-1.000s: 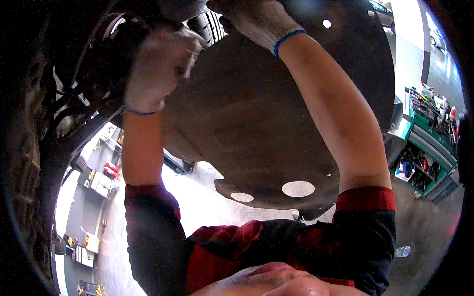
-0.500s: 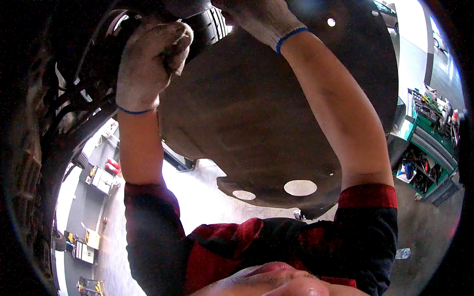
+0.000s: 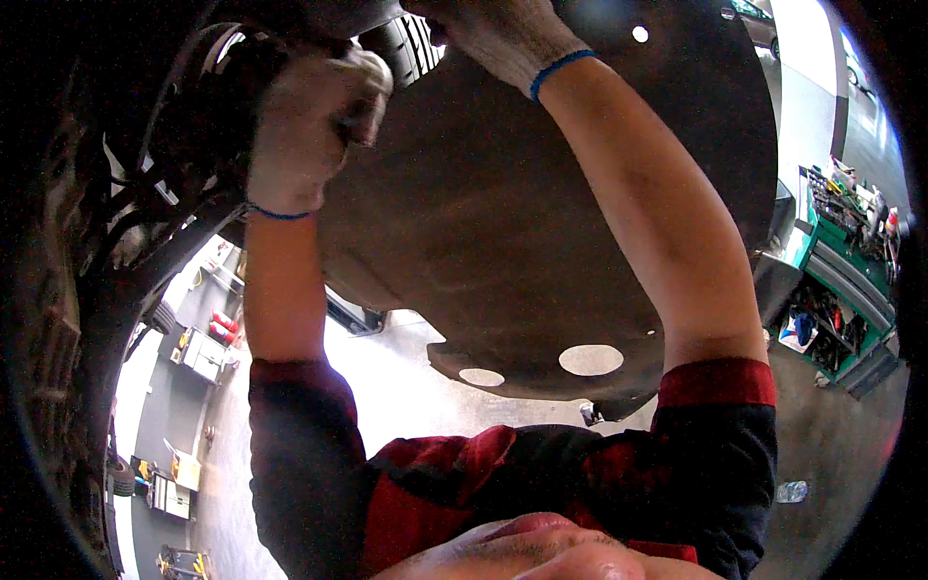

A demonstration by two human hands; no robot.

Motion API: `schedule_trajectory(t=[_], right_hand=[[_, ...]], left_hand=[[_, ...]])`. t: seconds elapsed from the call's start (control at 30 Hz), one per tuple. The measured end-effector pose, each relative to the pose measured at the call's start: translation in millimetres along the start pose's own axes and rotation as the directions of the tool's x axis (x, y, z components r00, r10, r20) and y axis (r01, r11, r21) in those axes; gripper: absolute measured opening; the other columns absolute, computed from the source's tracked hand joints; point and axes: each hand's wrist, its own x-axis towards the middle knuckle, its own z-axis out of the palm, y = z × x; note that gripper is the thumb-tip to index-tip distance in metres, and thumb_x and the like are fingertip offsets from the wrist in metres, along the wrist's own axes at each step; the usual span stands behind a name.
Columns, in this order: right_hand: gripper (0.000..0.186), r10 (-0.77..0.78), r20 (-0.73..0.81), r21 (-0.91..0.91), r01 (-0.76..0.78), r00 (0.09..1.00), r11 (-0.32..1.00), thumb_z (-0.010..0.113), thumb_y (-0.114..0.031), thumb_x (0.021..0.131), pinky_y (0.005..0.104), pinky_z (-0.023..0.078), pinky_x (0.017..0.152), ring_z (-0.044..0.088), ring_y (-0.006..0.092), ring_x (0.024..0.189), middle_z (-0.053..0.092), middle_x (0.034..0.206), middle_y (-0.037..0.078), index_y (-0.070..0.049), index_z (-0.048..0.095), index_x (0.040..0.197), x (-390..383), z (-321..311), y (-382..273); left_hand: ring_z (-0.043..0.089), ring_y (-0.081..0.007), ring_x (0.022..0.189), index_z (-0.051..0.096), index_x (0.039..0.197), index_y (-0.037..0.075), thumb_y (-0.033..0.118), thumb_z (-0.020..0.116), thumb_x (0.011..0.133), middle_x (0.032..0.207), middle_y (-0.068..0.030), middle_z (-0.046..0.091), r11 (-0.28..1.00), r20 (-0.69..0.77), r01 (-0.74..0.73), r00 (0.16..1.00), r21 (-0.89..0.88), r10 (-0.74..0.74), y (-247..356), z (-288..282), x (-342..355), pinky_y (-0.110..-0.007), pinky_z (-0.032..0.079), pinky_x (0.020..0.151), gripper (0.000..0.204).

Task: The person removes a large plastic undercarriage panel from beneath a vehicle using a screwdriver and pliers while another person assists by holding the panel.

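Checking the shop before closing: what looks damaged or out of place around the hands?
Nothing stands out. Both gloved hands, left and right, reach up at the dark underbody panel, which looks whole. A bottle lies on the floor.

Lighting: uneven, strongly backlit. Pale grey workshop floor [image 3: 406, 377] blown out to near white in the centre. Dark brown underbody panel [image 3: 503, 222] in deep shadow, little detail. Gloved left hand [image 3: 309, 116] softly blurred and washed out. Heavy fisheye bending with black vignette at the rim; the left edge is murky.
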Motion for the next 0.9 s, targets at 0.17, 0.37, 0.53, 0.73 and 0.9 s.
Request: schedule_trajectory(t=[0.17,0.37,0.53,0.73,0.9], right_hand=[[0.051,-0.227,-0.12,-0.107,0.215,0.966,0.971,0.065,-0.011,0.094,0.0333,0.054,0.075,0.066,0.0146,0.088,0.074,0.111,0.008,-0.011,0.06,0.145,7,13,8],[0.048,0.001,-0.089,-0.029,-0.004,0.996,1.0,0.063,-0.008,0.094,0.034,0.055,0.086,0.066,0.0187,0.101,0.073,0.112,0.011,-0.012,0.062,0.142,0,5,13],[0.045,-0.118,-0.099,0.166,0.134,0.988,0.977,0.061,-0.006,0.095,0.0337,0.055,0.088,0.066,0.0185,0.103,0.072,0.116,0.009,-0.007,0.062,0.14,6,19,9],[0.046,0.091,0.0,0.123,-0.09,0.996,0.988,0.06,-0.004,0.096,0.0336,0.053,0.091,0.065,0.0183,0.107,0.072,0.123,0.009,-0.005,0.061,0.141,-5,0,2],[0.048,-0.063,-0.047,0.174,0.07,0.997,0.982,0.061,-0.006,0.095,0.034,0.052,0.095,0.066,0.0198,0.114,0.071,0.128,0.011,-0.006,0.06,0.143,-2,13,1]], left_hand=[[0.065,-0.0287,0.085,0.068,0.095,-0.005,0.02,0.062,0.094,0.092,-0.0142,0.062,0.692,0.197,-0.416,0.905,0.59,0.376,-29,0,-5,-0.04,0.051,0.071,0.025],[0.045,-0.0115,0.055,0.052,0.079,0.011,0.036,0.065,0.098,0.081,-0.0079,0.058,0.639,0.267,0.308,0.95,-0.705,-0.163,-3,-13,-5,-0.026,0.032,0.046,0.034],[0.055,-0.0126,0.059,0.065,0.091,0.008,0.034,0.064,0.098,0.075,-0.0069,0.06,0.816,-0.069,-0.376,0.892,0.438,0.448,-3,35,14,-0.025,0.042,0.052,0.027],[0.062,-0.0103,0.069,0.065,0.11,0.007,0.034,0.069,0.096,0.091,-0.0051,0.066,0.735,0.39,0.435,0.886,-0.519,-0.249,20,-17,8,-0.024,0.048,0.054,0.031],[0.065,-0.0218,0.089,0.072,0.097,-0.003,0.026,0.065,0.092,0.103,-0.0126,0.062,0.778,0.084,-0.178,0.984,0.602,0.16,-14,12,-1,-0.034,0.051,0.077,0.031]])
